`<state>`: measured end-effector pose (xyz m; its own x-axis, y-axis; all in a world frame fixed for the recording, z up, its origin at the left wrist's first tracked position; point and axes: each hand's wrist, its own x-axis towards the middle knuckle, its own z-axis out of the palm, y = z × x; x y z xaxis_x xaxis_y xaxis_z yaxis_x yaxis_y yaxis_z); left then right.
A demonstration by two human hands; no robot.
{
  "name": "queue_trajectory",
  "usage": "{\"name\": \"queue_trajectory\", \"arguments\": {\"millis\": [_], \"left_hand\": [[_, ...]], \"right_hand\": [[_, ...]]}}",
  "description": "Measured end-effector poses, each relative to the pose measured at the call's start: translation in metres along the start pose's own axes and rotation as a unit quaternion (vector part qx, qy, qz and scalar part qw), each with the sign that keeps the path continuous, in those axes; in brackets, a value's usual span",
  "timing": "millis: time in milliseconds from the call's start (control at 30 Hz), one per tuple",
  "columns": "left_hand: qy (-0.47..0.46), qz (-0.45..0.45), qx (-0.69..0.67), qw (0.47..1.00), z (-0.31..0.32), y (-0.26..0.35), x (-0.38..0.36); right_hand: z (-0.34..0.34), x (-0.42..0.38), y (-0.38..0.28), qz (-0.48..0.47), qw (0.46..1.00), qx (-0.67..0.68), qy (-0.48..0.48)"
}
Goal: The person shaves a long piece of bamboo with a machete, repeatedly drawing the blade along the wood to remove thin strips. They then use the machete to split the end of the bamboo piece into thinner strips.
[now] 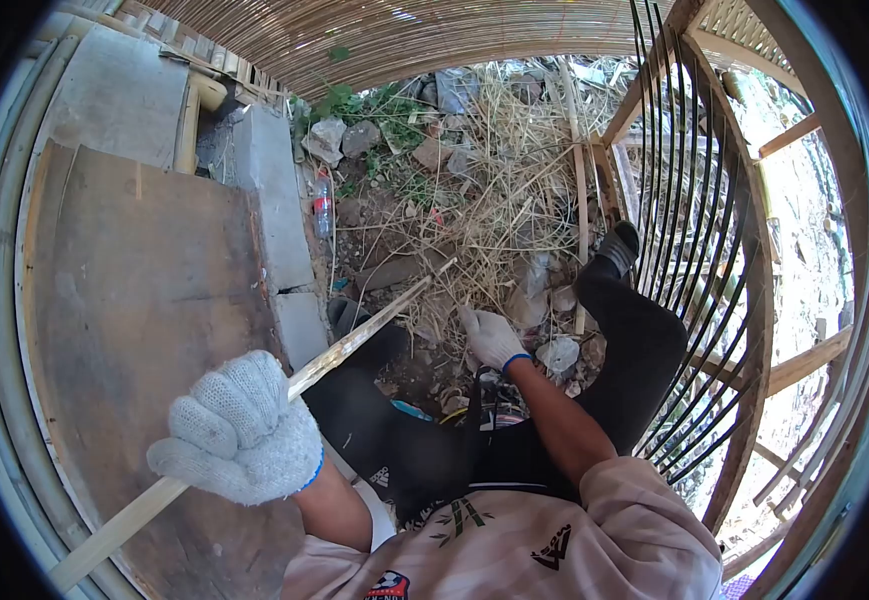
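My left hand [239, 425], in a white knitted glove, is wrapped round a long pale strip of split bamboo [359, 335]. The strip slants from the lower left edge up to a narrow tip above the ground. My right hand [494, 338], gloved in white with a blue cuff, is low between my knees, apart from the strip. Its fingers are curled, and whatever they may hold is hidden. Under that wrist, near my lap, lies a cluttered patch of small items that I cannot make out.
A brown wooden board [154, 270] and grey concrete blocks [272, 200] flank my left side. Dry straw shavings [514, 180], stones and a plastic bottle [322, 205] litter the ground ahead. On the right, thin dark rods [689, 200] lean along a wooden frame [754, 330].
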<state>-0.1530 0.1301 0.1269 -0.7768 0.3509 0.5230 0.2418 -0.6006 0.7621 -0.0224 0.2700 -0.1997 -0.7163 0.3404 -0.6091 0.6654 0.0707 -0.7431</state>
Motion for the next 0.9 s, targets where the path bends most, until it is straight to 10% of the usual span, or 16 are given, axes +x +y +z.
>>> {"name": "queue_trajectory", "arguments": {"millis": [200,567,833,900], "left_hand": [[0.015,-0.001,-0.006,1.000,-0.007,0.005,0.002],[0.064,0.007,0.014,0.998,-0.020,0.009,0.010],[0.158,0.071,0.067,0.983,-0.036,0.016,0.009],[0.124,0.052,0.024,0.991,-0.049,0.026,0.006]], "right_hand": [[0.014,-0.029,-0.032,-0.130,0.991,0.032,0.018],[0.028,0.051,0.034,0.009,0.999,-0.037,0.025],[0.021,0.041,0.011,-0.148,0.988,-0.009,0.047],[0.024,0.078,0.050,-0.061,0.997,-0.025,0.029]]}}
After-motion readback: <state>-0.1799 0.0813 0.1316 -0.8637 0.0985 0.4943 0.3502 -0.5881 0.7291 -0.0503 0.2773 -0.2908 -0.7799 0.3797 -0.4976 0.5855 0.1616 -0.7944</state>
